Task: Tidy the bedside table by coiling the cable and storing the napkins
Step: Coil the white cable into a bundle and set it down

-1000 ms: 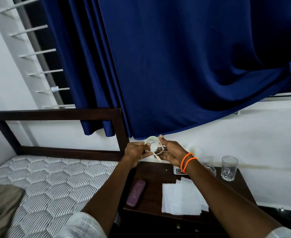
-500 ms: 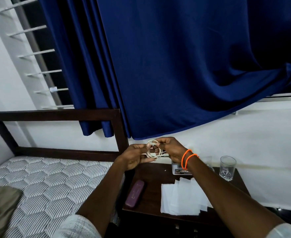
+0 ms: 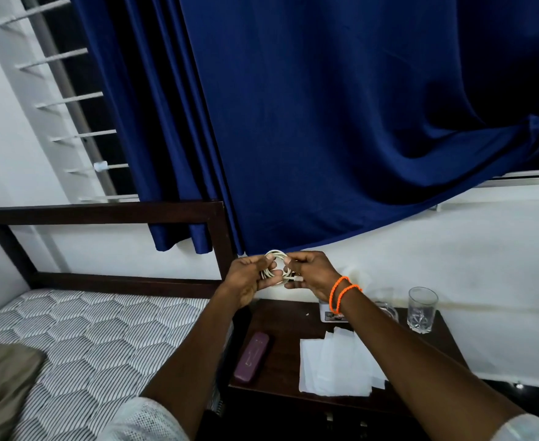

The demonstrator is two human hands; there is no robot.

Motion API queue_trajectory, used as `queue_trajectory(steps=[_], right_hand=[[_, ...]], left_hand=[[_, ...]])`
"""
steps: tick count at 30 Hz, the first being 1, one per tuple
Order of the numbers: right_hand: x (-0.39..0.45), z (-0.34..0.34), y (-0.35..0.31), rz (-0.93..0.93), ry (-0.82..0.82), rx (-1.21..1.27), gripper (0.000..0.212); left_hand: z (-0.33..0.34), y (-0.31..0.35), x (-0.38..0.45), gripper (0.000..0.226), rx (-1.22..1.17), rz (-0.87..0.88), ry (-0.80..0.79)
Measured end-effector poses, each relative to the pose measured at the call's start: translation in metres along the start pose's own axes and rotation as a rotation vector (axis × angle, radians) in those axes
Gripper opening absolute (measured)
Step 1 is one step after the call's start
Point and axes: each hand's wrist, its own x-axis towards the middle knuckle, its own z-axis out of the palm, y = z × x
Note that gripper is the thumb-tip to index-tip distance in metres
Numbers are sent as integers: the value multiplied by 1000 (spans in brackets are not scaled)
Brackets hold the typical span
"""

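A white cable [image 3: 276, 267] wound into a small coil is held in the air above the back of the dark wooden bedside table [image 3: 287, 323]. My left hand [image 3: 245, 280] pinches the coil's left side. My right hand [image 3: 312, 275], with orange bands at the wrist, grips its right side, and the cable's plug end sticks out by the fingers. Several white napkins [image 3: 335, 364] lie spread flat on the table below my right forearm.
A purple case [image 3: 251, 356] lies on the table's left part. A clear drinking glass [image 3: 420, 310] stands at the back right, beside a second glass item [image 3: 389, 308] and a small white box [image 3: 330, 315]. The bed [image 3: 86, 338] is left; a blue curtain [image 3: 325, 122] hangs behind.
Both hands keep hold of the coil and have shifted a little, turning it between the fingers; the plug end now sits by my right fingers. The napkins have not moved.
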Motion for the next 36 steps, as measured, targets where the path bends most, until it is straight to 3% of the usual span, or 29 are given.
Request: queue_trajectory(steps=[3, 8, 14, 18, 22, 27, 31, 36], right_hand=[[3, 0, -1, -16, 37, 17, 14], [9, -3, -7, -157, 35, -199, 23], [6, -7, -24, -251, -34, -475, 22], [0, -5, -22, -191, 28, -302, 27], [-7, -2, -15, -11, 112, -101, 40], [-13, 0, -7, -44, 150, -41, 22], [-19, 2, -15, -86, 81, -81, 20], [-26, -3, -14, -120, 45, -214, 24]], left_hand=[[0, 6, -2, 20, 47, -46, -12], [4, 18, -5, 46, 152, -116, -22], [3, 27, -14, 27, 85, -200, -143], [4, 31, -17, 25, 37, -220, -145], [9, 32, -13, 28, -93, -191, -21], [11, 32, -9, 31, -205, -170, 66], [12, 34, -7, 33, -323, -166, 109], [20, 37, -6, 14, -362, -159, 174]])
